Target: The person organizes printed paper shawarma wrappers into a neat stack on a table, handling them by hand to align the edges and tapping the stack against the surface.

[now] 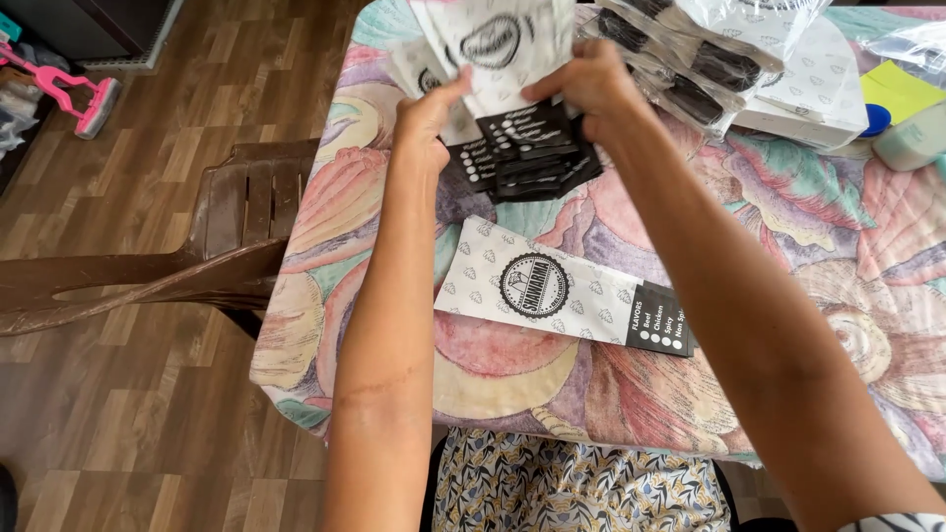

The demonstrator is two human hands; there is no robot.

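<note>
Covering the surface point(788, 227) is a cloth printed with large shells in pink, teal and tan, and on it the work is laid out. A bundle of the same paper sleeves in clear plastic point(709, 59) lies at the far right, tilted and partly overhanging a white box point(818, 94); a nudge from the right forearm could, by judgement, tip it. A brown plastic chair point(197, 246) stands just beside the surface on the left.

A fanned stack of paper sleeves point(522, 99), white with black ends, is held up over the far middle of the surface. It is pinched from both sides: the left hand point(426, 123) is closed on its left edge, the right hand point(591, 84) is clamped on its right edge. The black ends point(537, 158) hang below the fingers point(552, 91), splayed and unsupported. A slip seems likely there, since loose sleeves could slide out of the fan if the pinch eases, and fall onto the single sleeve point(562, 291), which lies flat near the front edge, well apart from both hands.
</note>
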